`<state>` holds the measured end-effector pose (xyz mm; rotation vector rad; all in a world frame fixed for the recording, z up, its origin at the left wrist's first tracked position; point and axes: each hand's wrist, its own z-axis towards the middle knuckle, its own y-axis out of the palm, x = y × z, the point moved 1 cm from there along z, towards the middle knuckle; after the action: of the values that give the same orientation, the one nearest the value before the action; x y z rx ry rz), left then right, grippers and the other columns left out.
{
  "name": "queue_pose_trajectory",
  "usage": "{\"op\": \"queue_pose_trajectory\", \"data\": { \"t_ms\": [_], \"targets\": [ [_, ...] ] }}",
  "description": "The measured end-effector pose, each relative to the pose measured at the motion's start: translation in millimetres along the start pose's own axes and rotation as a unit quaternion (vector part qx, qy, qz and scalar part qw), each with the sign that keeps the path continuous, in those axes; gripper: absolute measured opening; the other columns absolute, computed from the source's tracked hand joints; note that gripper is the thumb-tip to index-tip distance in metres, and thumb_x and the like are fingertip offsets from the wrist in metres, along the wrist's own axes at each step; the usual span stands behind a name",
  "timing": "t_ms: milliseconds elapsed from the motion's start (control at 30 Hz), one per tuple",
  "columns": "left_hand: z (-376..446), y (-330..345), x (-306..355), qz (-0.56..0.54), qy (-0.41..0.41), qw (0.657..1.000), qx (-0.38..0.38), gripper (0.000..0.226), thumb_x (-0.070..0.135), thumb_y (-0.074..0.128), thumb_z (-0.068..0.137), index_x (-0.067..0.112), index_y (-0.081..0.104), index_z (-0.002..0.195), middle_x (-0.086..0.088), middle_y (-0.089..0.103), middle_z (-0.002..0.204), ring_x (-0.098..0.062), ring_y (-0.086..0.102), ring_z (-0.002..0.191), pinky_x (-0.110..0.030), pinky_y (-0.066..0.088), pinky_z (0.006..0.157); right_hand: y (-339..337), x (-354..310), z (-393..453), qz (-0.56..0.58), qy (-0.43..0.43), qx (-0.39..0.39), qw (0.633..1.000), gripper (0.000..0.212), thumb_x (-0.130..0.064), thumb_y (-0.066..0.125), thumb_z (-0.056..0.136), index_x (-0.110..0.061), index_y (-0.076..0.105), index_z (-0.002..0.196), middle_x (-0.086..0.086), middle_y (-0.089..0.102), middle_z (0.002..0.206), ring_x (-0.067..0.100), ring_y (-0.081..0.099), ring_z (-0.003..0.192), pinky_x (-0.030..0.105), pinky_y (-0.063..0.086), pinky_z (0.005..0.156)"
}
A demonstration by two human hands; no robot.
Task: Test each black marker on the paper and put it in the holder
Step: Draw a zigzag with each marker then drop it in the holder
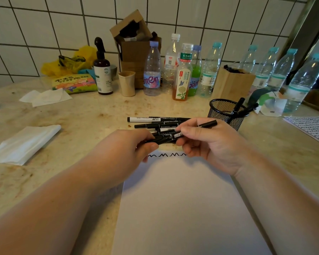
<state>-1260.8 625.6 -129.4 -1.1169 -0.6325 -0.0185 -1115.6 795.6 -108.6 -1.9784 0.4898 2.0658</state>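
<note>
Both my left hand [134, 144] and my right hand [201, 138] are closed on one black marker [166, 138] in the middle of the frame, above the paper [182, 199], and a hard tug could knock the holder [226, 115] over.

black markers [156, 124] beside mesh holder [223, 115]

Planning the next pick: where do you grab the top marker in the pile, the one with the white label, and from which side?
Take the white-labelled marker mid-barrel, coming down from above and behind. It lies flat, lengthwise left to right, at the far edge of the pile, so its far side is open; the hands and other markers crowd the near side.
</note>
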Motion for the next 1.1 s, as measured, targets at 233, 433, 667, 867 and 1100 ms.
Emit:
{"op": "queue_pose_trajectory", "data": {
  "t_ms": [233,433,667,867,1100],
  "targets": [
    [0,-4,-1,-0.038,-0.001,0.999,0.036,0.014,0.036,0.05,0.096,0.039,0.06,0.087,0.018,0.064,0.075,0.003,0.055,0.07,-0.006,0.039,0.055,1,0,1,0.032,0.015,-0.004,0.999,0.038,-0.009,0.048,0.102,-0.007,0.082,0.086,0.022,0.076,0.079,0.023,0.069,0.059,0.028,0.058,0.057],
    [-3,-9,0,-0.1,-0.017,0.995,0.009,0.02,0.038,0.051,0.094,0.038,0.065,0.08,0.007,0.063,0.072,-0.004,0.052,0.056,-0.01,0.04,0.053,1,2,-2,0.039,0.004,-0.043,0.998,0.029,-0.015,0.054,0.097,-0.008,0.082,0.094,0.02,0.076,0.081,0.024,0.071,0.068,0.03,0.06,0.065],
    [-4,-14,3,-0.065,-0.002,0.998,0.016,0.023,0.035,0.055,0.095,0.035,0.061,0.073,0.02,0.063,0.074,0.001,0.053,0.056,-0.009,0.039,0.052,1,4,-2,0.036,-0.014,-0.042,0.998,0.029,-0.016,0.055,0.097,-0.006,0.081,0.098,0.02,0.075,0.082,0.024,0.07,0.069,0.031,0.059,0.065],
    [-1,-6,-4,-0.049,-0.004,0.999,0.02,0.011,0.042,0.055,0.093,0.039,0.061,0.084,0.021,0.064,0.079,0.0,0.055,0.062,-0.008,0.04,0.055,4,3,-2,0.004,-0.02,-0.044,0.999,0.028,-0.019,0.053,0.1,-0.01,0.08,0.097,0.017,0.073,0.08,0.026,0.066,0.068,0.034,0.055,0.064],
    [-1,-3,2,-0.085,0.008,0.996,0.018,0.03,0.063,0.049,0.082,0.051,0.057,0.108,0.028,0.064,0.083,0.004,0.058,0.062,-0.01,0.042,0.05,-2,-6,-4,-0.011,-0.038,-0.036,0.999,0.03,-0.039,0.063,0.089,-0.016,0.081,0.083,0.009,0.068,0.066,0.019,0.06,0.058,0.026,0.051,0.054]
  ]
}}
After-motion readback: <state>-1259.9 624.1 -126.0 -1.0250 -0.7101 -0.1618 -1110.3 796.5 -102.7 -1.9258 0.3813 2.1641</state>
